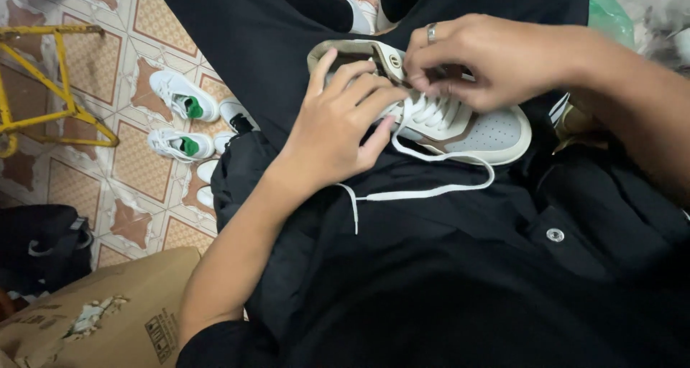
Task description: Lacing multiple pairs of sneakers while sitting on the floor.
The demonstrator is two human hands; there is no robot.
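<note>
Currently, a grey, brown and white sneaker (460, 127) lies on the person's lap, resting on black clothing (445, 267), sole down and slightly tilted. Its long axis runs from the heel at upper left of the head view to the toe at lower right, so the toe points toward the person's right side. Left hand (343, 120) lies over the heel and tongue end, fingers curled and pressed down on the upper, steadying the shoe; it appears to trap lace under the fingertips, though the exact contact is hidden. Right hand (489, 55) comes in from above right, fingers bunched and pinching the white lace (431, 109) at the eyelet rows in the middle of the shoe; a ring shows on one finger. Both hands touch the shoe, the right one nearer the lacing, the left nearer the collar. A loose lace end (424, 192) trails off the near side of the shoe and across the lap toward the person. Off to the left, well apart, white sneakers with green tabs (183, 98) stand on the tiled floor (136, 170), near a yellow metal frame (50, 80); a cardboard box (108, 314) sits at lower left.
</note>
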